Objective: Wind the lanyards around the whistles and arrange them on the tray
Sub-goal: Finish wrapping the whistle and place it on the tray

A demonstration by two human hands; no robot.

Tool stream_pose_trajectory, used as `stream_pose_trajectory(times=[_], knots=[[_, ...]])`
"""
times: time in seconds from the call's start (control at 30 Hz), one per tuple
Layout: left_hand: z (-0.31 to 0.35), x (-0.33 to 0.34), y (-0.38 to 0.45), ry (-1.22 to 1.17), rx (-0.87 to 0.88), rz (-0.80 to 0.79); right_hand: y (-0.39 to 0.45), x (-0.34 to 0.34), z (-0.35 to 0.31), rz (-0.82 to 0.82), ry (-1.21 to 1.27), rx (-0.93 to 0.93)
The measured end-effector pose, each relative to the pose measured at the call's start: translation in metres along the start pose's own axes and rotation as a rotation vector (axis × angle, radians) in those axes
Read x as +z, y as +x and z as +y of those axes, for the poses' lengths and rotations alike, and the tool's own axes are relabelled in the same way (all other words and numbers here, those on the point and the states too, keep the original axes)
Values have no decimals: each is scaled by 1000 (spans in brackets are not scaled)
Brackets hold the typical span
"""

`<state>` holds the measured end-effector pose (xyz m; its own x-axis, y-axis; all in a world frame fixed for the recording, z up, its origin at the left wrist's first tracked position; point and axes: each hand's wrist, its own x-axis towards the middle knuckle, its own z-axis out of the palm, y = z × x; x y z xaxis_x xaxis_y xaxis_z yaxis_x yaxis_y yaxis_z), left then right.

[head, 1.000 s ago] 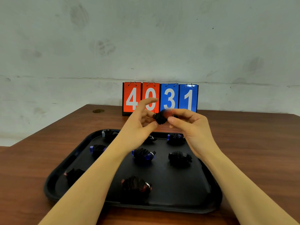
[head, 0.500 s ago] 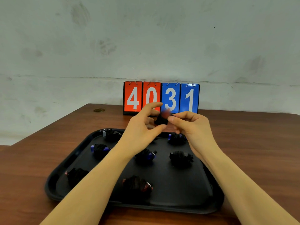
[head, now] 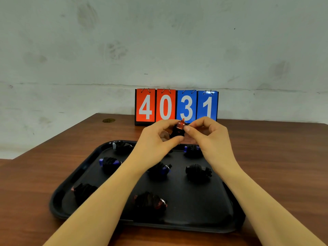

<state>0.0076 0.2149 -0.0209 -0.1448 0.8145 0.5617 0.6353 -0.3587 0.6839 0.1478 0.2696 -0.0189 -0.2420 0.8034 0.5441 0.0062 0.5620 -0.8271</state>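
Seven wound whistles (head: pixel 198 171) dot the tray (head: pixel 198 226) beneath both forearms.

We record the tray (head: pixel 83 176) on the table (head: pixel 276 157), near its front edge. On the tray lie wound whistles in rows: two at the front (head: pixel 83 190) (head: pixel 150 201), three in the middle (head: pixel 110 162) (head: pixel 160 169) (head: pixel 197 172), two visible at the back (head: pixel 122 146) (head: pixel 192 150). Behind the tray stands the scoreboard (head: pixel 175 106), against the wall (head: pixel 159 41). Above the tray's back part, the left hand (head: pixel 156 137) and right hand (head: pixel 207 135) meet around one whistle (head: pixel 178 130).
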Motion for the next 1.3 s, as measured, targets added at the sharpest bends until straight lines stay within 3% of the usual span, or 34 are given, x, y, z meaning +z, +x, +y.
stream_pose_trajectory(times=[0.4,0.77,1.07,1.3], knots=[[-3,-2,1,42,8,-2,-1,-1,1,-30,-238,-217],[-1,-4,-1,99,44,-52,2,-8,-3,-96,19,-24],[5,-6,-5,84,112,-156,-1,-8,-4,-125,-90,-65],[4,0,-1,15,48,-247,-3,-5,-3,-122,-96,-61]])
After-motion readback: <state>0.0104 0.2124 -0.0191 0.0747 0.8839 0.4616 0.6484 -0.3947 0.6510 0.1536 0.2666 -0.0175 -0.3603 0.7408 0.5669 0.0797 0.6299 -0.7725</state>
